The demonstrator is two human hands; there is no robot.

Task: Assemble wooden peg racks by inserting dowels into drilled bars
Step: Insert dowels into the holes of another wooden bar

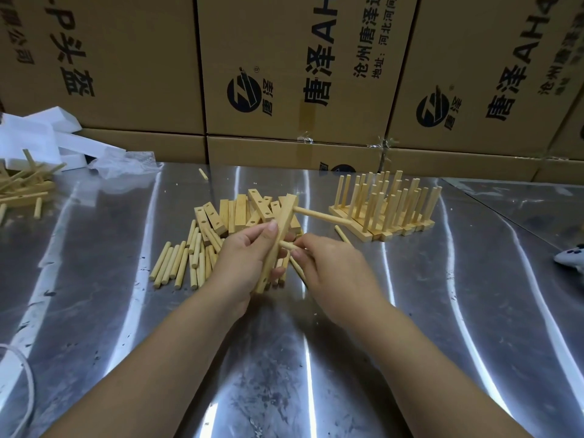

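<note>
With the left hand (243,263) grasping the drilled bar (281,235) above the counter (442,311), first dowel (319,214) seated near its far end, the right hand (331,270) fingers (306,245) pinch the second dowel (289,246) at the middle hole; next, align it squarely and press it home.

A shiny metal table (284,358) fills the lower frame. At the centre lie loose dowels (177,263) and, just behind them, a heap of bars (227,213). Finished racks (388,210) stand at centre right. At upper left lie more wood pieces (22,188), white foam (47,134) and clear plastic (126,164).
</note>
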